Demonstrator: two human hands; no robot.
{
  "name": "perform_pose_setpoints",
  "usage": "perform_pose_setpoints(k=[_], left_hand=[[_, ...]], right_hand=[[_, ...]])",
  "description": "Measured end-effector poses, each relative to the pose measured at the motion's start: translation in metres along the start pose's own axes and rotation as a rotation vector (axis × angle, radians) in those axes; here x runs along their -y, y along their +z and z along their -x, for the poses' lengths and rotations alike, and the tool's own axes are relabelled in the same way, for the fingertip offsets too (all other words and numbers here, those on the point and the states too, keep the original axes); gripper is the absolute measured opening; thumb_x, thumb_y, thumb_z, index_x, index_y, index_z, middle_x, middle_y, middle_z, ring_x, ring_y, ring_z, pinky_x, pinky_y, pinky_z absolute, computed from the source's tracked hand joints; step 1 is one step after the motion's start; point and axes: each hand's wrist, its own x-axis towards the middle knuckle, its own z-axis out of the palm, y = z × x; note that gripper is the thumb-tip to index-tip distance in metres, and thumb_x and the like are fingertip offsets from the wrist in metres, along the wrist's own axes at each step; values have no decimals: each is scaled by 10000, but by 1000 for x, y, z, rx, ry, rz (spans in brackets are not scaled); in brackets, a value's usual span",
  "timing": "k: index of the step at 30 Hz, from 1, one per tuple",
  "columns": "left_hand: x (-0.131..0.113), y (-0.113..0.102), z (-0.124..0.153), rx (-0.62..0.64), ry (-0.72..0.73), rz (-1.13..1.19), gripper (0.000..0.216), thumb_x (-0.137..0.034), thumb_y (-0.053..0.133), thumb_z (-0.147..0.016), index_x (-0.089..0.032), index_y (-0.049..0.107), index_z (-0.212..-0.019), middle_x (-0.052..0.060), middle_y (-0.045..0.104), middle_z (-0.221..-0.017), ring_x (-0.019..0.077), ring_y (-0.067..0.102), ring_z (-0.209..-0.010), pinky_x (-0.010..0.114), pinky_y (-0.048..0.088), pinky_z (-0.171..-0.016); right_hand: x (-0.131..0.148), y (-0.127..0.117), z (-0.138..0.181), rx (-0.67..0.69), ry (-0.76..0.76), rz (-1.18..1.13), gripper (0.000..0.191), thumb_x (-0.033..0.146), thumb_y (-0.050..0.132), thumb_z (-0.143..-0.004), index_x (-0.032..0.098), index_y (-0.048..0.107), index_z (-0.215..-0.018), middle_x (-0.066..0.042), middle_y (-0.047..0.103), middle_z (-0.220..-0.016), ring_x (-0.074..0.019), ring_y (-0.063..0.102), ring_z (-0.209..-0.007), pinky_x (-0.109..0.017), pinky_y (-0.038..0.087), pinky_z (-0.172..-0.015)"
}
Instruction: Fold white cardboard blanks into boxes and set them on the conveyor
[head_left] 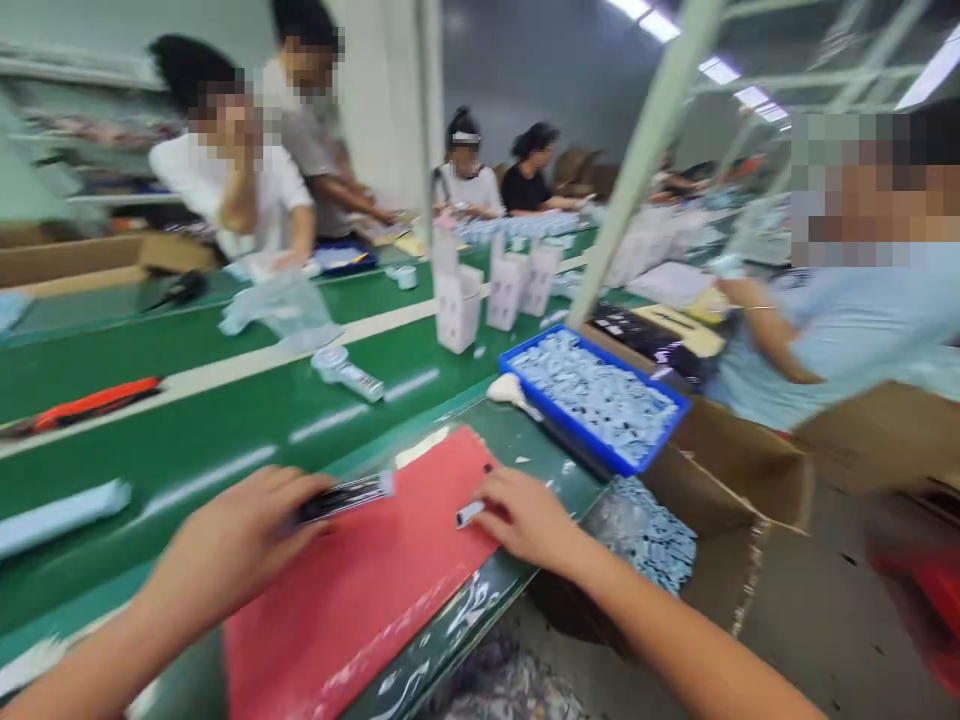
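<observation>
My left hand (236, 525) is closed around a slim dark strip-shaped part (352, 495) with a pale end, held over the left side of a red sheet (360, 610). What exactly the part is, I cannot make out. Over the sheet's right side, my right hand (529, 515) pinches a small white piece with a dark end (469, 514). The two held pieces are apart from each other. Just beyond my right hand lies a white spoon-shaped scoop (510, 390), beside a blue tray (663, 437) filled with small light-blue pieces.
A green conveyor (225, 430) carries a light-blue handheld device (349, 372), pliers with orange handles (97, 402) and white boxes (459, 310). On my right, an open carton (720, 560) stands beside a bag of blue pieces (645, 535). Several co-workers sit or stand around.
</observation>
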Motion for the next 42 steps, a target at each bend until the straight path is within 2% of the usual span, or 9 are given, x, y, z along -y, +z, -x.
perform_pose_setpoints(k=[3, 6, 9, 14, 20, 26, 30, 37, 42], left_hand=[[-36, 19, 14, 173, -2, 28, 229, -270, 631, -939, -259, 730, -1145, 58, 733, -1004, 237, 671, -890, 373, 552, -762], [-54, 35, 11, 180, -27, 14, 270, -282, 697, -907, -239, 720, -1173, 86, 711, -1029, 279, 647, -936, 452, 550, -831], [-51, 37, 16, 111, -52, 129, 338, -322, 721, -903, -231, 682, -1226, 101, 693, -1145, 289, 638, -1038, 480, 550, -910], [-42, 30, 25, 21, -37, 378, 292, -360, 663, -967, -237, 658, -1231, 87, 693, -1227, 265, 622, -1166, 457, 523, -1019], [-51, 33, 21, 19, -52, 437, 178, -240, 526, -1015, -227, 702, -1036, 57, 727, -1046, 212, 648, -1012, 374, 555, -894], [-53, 28, 21, 35, -44, 411, 204, -268, 526, -1015, -235, 727, -1020, 59, 731, -1046, 215, 662, -1022, 378, 571, -889], [-66, 21, 35, 76, -8, 361, 163, -300, 571, -1004, -230, 706, -1062, 65, 750, -1104, 249, 664, -1121, 423, 571, -951], [-86, 35, 55, 70, -47, 148, 290, -244, 453, -1030, -175, 684, -1192, 130, 752, -1204, 349, 634, -1255, 613, 504, -1064], [-85, 33, 51, 133, 2, 93, 319, -260, 433, -1037, -168, 665, -1235, 143, 745, -1238, 354, 628, -1279, 604, 513, -1051]], right_hand=[[-10, -12, 2, -30, -62, 99, 93, 192, 660, -905, 215, 732, -960, -36, 660, -865, -184, 598, -771, -295, 434, -709], [7, -7, 0, -99, -109, -39, 78, 221, 644, -927, 232, 719, -948, -7, 633, -807, -156, 567, -684, -268, 414, -635], [36, 16, -9, -134, -203, -125, 53, 201, 655, -924, 222, 700, -944, 0, 639, -804, -149, 574, -689, -262, 418, -633], [56, 51, -27, -118, -343, 74, 58, 185, 699, -897, 189, 653, -863, -20, 624, -794, -182, 563, -732, -296, 378, -641], [53, 52, -24, -38, -266, 23, 26, 210, 663, -957, 206, 668, -932, -40, 652, -926, -207, 593, -886, -337, 440, -779], [53, 51, -27, 140, -3, -263, 102, 172, 655, -966, 202, 631, -1061, -43, 700, -1088, -201, 645, -1026, -367, 492, -910], [56, 44, -14, 277, -108, -155, 415, 205, 717, -927, 201, 591, -1323, -92, 664, -1309, -262, 600, -1225, -462, 435, -1083], [56, 63, 6, 213, -234, 111, 409, 190, 565, -996, 143, 560, -1402, -145, 646, -1340, -313, 561, -1183, -510, 441, -1029], [50, 66, 2, 226, -277, 144, 409, 242, 575, -1003, 163, 546, -1403, -145, 645, -1327, -313, 551, -1180, -503, 440, -1015]])
